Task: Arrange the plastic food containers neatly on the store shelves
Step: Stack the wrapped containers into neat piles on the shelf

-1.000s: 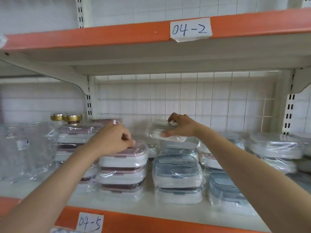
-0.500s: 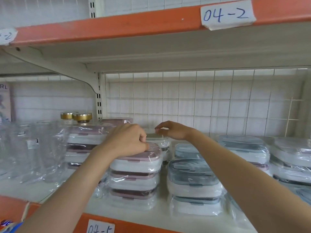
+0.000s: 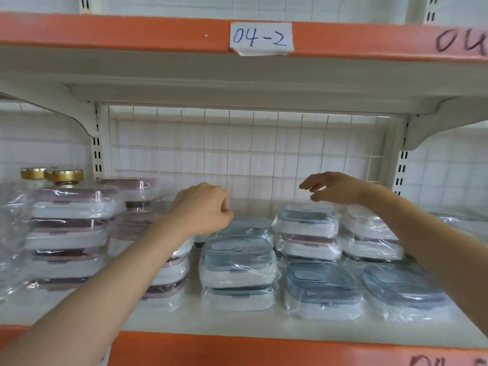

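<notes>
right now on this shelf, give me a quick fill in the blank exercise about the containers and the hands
1. The paper label on the upper shelf edge reads ____.
2. The two jars at the back left have ____-coloured lids.
3. The right hand hovers with spread fingers and holds ____.
4. The front stack just right of the left hand has ____ lids, unlike the pink-lidded stack at far left.

Missing words: 04-2; gold; nothing; blue
</notes>
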{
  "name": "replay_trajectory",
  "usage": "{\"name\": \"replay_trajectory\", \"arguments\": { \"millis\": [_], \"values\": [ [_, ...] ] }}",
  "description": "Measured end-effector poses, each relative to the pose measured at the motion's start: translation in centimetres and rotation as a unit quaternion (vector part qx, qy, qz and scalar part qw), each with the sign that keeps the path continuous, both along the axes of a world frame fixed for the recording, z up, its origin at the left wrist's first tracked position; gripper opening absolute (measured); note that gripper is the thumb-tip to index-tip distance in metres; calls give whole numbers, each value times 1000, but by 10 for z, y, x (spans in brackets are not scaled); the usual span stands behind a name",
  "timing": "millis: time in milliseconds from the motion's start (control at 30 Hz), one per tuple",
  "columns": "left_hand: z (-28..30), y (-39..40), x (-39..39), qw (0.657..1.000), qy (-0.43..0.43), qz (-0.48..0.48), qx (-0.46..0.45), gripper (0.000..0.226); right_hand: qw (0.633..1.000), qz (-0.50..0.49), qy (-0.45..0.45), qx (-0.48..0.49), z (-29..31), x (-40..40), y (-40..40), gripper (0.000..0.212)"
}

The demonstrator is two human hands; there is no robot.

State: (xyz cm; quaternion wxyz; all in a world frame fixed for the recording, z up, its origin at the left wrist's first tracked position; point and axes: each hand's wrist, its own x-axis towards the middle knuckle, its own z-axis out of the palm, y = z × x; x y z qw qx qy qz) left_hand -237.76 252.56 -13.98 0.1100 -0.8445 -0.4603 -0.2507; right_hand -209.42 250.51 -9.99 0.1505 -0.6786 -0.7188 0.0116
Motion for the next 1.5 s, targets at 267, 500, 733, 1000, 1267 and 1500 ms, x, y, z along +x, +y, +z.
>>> {"name": "replay_trajectory", "arguments": {
  "millis": [267, 500, 733, 1000, 1267, 1500],
  "values": [
    [-25, -14, 116, 981, -17, -189, -39, 37, 988, -131, -63, -59, -15, 106, -47, 54],
    [-33, -19, 165, 979, 36, -197, -37, 52, 980, -146, -93, -99, -49, 147, -37, 87],
    [-31, -22, 165, 980, 53, -186, -37, 52, 983, -108, -142, 45, -42, 149, -46, 98],
    [-33, -27, 175, 984, 5, -176, -32, 47, 995, -38, -92, -12, -6, 132, -106, 89],
    [-48, -44, 200, 960, -26, -277, -43, 39, 973, -44, -74, -213, -43, 127, -106, 92],
    [-35, -35, 193, 968, -13, -249, -1, 40, 991, -73, -70, -88, -28, 126, -59, 59]
  ]
}}
